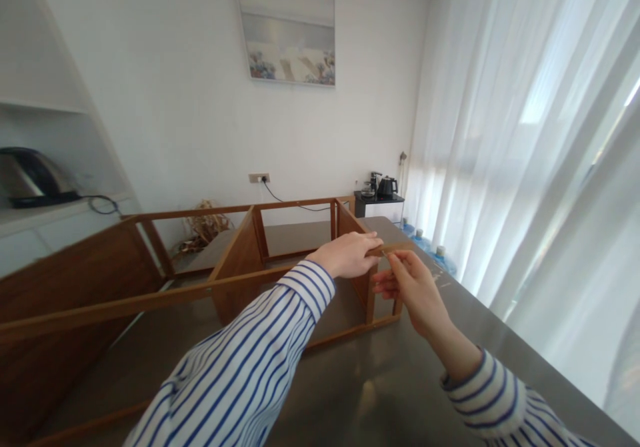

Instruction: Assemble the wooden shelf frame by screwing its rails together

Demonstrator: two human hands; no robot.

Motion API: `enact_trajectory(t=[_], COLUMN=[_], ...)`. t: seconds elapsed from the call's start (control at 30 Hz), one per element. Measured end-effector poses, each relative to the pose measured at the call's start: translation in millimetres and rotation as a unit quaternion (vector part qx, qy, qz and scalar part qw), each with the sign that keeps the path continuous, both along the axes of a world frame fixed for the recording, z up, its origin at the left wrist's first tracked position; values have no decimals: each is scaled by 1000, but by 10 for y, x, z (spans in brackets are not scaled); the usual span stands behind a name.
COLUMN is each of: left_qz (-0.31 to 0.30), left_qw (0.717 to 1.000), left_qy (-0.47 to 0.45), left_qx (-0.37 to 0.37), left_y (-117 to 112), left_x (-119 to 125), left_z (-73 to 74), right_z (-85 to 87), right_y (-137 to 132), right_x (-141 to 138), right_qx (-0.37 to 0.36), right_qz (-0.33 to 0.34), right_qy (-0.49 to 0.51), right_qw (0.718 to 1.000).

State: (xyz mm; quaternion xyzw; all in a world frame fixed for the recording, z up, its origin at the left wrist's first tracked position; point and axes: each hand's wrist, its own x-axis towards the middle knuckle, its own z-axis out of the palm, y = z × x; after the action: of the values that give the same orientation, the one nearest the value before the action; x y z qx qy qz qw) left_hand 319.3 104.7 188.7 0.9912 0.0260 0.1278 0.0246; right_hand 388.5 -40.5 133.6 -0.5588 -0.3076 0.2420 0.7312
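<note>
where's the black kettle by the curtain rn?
Head view, right of centre in the background: the black kettle stands on a small dark stand against the white wall, left of the curtain, beyond the wooden frame.

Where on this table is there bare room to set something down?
The grey table is bare between the wooden frame and the near edge, and along the curtain side. The far right frame corner is crowded by the left hand and right hand.

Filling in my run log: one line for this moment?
left hand: on wooden frame corner | right hand: pinching same corner | table: steel
</note>
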Motion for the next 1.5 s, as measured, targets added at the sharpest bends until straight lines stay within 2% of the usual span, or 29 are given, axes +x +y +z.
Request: enact_trajectory(t=[0.17,0.3,0.4,0.53,0.7,0.8,0.87,1.0,1.3,1.5], left_qz=[8,7,5,-2,0,-4,-4,-8,-3,-4], left_qw=[1000,1000,1000,1000,1000,1000,1000,1000,1000,1000], left_qy=[0,2,1,-4,-2,-2,-2,1,0,2], left_qx=[-5,-10,-11,-6,-4,-8,-9,-12,-14,5], left_y=[-6,-9,-7,-2,2,6,10,23,48,5], left_x=[-14,-19,-17,-15,-13,-11,-9,-2,12,-11], left_z=[14,19,16,14,14,10,6,1,-14,14], right_z=[-77,-95,-63,41,139,140,121,66,-110,-149], right_y=[-26,-155,-245,-286,-289,-270,-240,-178,-117,-113], right_x=[121,240,348,461,490,478,468,437,339,293], right_qx=[-1,-27,-61,-90,-41,-16,-4,21,7,0], right_qz=[12,68,84,38,-19,-27,-39,-64,-129,-148], right_qy=[-134,-262,-384,-541,-664,-691,-684,-647,-536,-512], right_qw=[991,962,918,835,747,722,728,760,834,846])
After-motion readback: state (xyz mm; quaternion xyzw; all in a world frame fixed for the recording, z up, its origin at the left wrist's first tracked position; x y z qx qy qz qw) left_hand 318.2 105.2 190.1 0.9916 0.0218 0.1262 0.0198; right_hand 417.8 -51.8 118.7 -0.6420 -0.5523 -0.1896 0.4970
